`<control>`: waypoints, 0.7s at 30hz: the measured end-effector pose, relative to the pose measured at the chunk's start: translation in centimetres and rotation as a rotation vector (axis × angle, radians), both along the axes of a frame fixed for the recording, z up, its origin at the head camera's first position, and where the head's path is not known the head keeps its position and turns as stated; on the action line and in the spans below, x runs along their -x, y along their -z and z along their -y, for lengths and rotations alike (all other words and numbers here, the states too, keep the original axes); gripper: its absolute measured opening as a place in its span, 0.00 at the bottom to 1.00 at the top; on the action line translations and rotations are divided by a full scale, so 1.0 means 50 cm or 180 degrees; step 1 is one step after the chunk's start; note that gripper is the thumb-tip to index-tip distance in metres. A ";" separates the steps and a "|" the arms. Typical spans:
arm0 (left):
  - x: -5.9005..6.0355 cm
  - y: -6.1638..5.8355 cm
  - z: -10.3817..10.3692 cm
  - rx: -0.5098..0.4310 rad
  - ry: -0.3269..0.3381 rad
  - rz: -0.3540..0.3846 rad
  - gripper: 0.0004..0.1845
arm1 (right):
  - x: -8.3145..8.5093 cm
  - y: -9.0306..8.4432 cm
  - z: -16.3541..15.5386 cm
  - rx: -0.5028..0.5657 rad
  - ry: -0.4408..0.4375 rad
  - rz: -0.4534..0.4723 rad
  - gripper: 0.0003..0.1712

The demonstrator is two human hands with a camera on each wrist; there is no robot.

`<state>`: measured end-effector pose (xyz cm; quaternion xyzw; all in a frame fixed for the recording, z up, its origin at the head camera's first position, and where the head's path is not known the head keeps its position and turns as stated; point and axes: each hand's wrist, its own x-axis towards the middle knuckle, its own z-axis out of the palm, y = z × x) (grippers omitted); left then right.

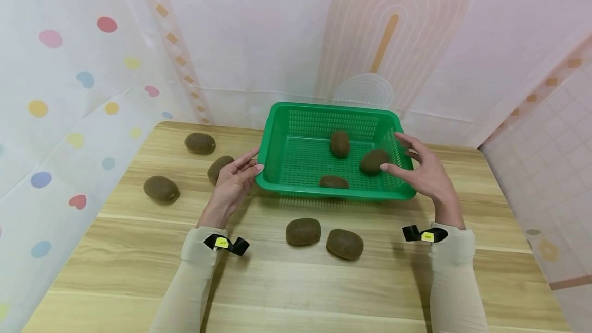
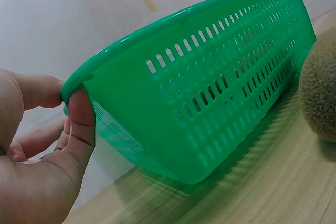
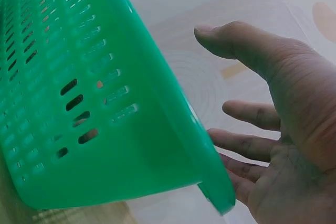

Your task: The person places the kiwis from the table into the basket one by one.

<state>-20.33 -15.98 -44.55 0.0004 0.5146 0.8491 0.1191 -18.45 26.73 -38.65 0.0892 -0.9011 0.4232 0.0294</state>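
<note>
A green plastic basket (image 1: 305, 155) with slotted walls holds three brown kiwis. One kiwi (image 1: 340, 144) sits towards its back, another kiwi (image 1: 374, 162) near its right end, and a third kiwi (image 1: 334, 182) is partly hidden by the front rim. My left hand (image 1: 235, 181) pinches the left rim; in the left wrist view the thumb (image 2: 81, 121) presses against the wall's outside. At the right end my right hand (image 1: 423, 168) is spread, its thumb over the rim near a kiwi. In the right wrist view its fingers are beside the rim, holding nothing.
Two kiwis, one on the left (image 1: 303, 232) and one on the right (image 1: 345, 244), lie on the wooden table (image 1: 296, 292) before the basket. Left of it lie three more kiwis (image 1: 161, 189), one partly behind my left hand. A patterned cloth (image 1: 259, 40) hangs behind the table.
</note>
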 end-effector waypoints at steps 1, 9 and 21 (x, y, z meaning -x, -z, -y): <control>0.000 0.000 0.000 -0.0002 0.0000 0.0005 0.34 | -0.001 -0.001 0.000 0.0002 0.0006 -0.0002 0.48; 0.004 0.001 0.003 0.0028 -0.0003 0.0015 0.35 | -0.008 -0.012 0.001 0.0016 0.0038 0.0053 0.52; 0.001 0.006 0.002 0.0054 0.0016 0.0025 0.34 | -0.023 -0.023 0.031 -0.0078 -0.0138 -0.0169 0.54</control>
